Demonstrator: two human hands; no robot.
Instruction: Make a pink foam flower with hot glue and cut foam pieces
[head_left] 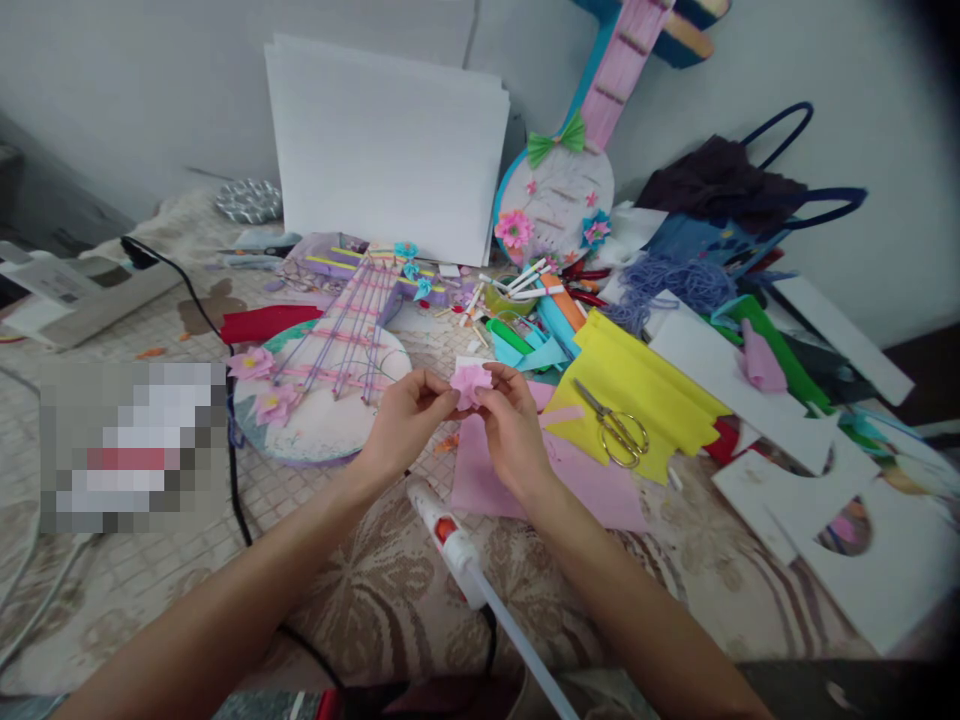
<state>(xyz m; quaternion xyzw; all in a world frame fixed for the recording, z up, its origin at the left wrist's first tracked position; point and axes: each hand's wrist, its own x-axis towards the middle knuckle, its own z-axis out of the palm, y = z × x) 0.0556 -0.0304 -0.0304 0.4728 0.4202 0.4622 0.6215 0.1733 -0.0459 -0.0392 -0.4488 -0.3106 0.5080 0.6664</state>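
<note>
Small pink paper flower (pixel 471 382), crumpled petals, pinched between both hands' fingers (pixel 450 395)

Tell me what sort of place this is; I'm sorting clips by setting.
Probably a home craft corner on the floor: hands shaping a pink paper flower, scissors on coloured sheets, a glue gun, and decorated guitar cutouts.

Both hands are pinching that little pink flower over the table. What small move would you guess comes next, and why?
Probably the right hand lets go and reaches down for the glue gun, while the left hand keeps the pink paper flower. The flower looks shaped, the gun lies just below the hands, and the craft guitar beside them already carries similar pink flowers. That is only a guess.
</note>
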